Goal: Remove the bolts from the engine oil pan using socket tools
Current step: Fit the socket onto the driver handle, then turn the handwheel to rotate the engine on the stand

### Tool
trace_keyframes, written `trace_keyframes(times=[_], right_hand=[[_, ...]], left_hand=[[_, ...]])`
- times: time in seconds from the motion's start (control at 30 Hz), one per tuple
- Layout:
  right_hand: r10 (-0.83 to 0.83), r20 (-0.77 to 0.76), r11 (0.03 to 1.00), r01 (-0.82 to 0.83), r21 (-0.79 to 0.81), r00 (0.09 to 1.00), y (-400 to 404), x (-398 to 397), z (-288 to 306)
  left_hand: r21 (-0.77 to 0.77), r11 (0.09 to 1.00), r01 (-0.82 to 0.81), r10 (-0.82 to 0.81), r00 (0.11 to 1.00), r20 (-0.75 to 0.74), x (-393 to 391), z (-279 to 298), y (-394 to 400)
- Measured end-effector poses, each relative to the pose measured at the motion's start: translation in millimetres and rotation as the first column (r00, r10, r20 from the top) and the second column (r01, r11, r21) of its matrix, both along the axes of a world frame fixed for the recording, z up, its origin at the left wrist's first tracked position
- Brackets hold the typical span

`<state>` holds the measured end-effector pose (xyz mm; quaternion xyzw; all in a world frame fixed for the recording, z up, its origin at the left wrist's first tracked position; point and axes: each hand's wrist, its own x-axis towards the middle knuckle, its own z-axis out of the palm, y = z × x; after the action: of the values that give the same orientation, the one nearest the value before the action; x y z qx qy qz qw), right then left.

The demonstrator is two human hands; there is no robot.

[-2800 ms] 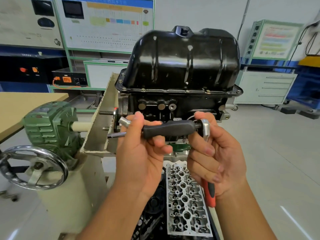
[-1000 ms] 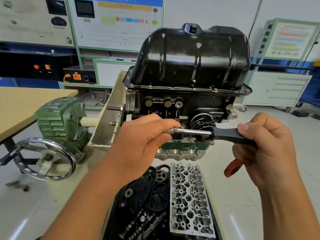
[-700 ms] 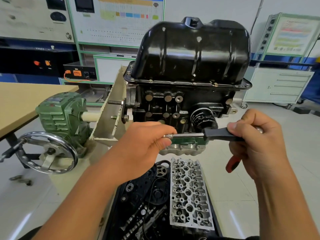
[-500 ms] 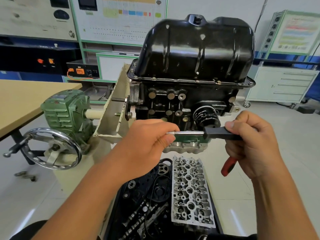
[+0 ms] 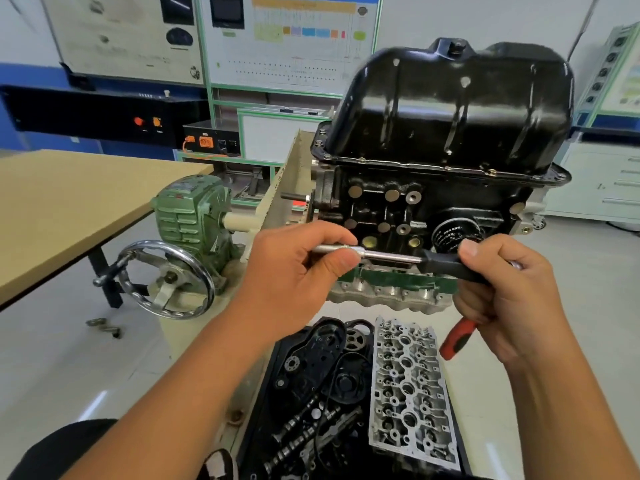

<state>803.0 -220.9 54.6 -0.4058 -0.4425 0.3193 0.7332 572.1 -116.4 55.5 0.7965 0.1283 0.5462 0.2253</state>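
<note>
Since half a second ago both hands have kept their hold on the socket driver, and the view has drifted slightly so the engine sits a touch further right. Nearest the camera, a black tray carries a grey cylinder head toward its right edge, with camshafts and black covers to its left. Above it the left hand pinches the driver's bare metal shaft between thumb and curled fingers, while the right hand is clenched round the black handle — and also holds a red-handled tool that sticks out below the palm. The driver lies level, apart from the engine. Beyond the hands the inverted engine block hangs on its stand, a black oil filter on its near face. On top sits the black oil pan — bolts show along its flange. Left of the stand are a green gearbox and a chromed handwheel, then a tan table.
</note>
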Motion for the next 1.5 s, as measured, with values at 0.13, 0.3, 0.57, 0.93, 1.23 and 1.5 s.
trace_keyframes(times=[0.13, 0.3, 0.57, 0.93, 1.23, 1.5], right_hand=[[0.046, -0.044, 0.998, -0.048, -0.032, 0.998, 8.7, -16.6, -7.9], [0.070, -0.189, 0.993, -0.087, -0.084, 0.979, 21.9, -47.1, -18.9], [0.045, -0.255, 0.986, -0.084, -0.142, 0.966, 28.1, -59.6, -32.9], [0.010, -0.249, 0.970, -0.070, -0.231, 0.968, 38.4, -70.7, -39.8], [0.019, -0.290, 0.971, -0.086, -0.222, 0.957, 40.0, -80.2, -38.4], [0.011, -0.241, 0.974, -0.065, -0.216, 0.971, 38.2, -70.5, -37.9]], left_hand=[[-0.085, 0.996, -0.022, 0.038, 0.980, 0.195, -26.8, -3.5, 23.9], [-0.575, 0.456, -0.679, 0.852, 0.520, 0.062, -111.6, -50.6, 110.0], [-0.176, -0.046, -0.983, 0.765, 0.078, -0.639, -146.1, -109.0, 150.0], [-0.731, 0.089, -0.677, 0.803, 0.483, -0.349, -162.0, -101.4, 165.0], [-0.228, 0.439, -0.869, 0.332, 0.393, -0.858, -129.0, -142.3, 140.0], [-0.952, 0.167, -0.258, 0.448, 0.880, -0.160, -127.3, -130.3, 141.2]])
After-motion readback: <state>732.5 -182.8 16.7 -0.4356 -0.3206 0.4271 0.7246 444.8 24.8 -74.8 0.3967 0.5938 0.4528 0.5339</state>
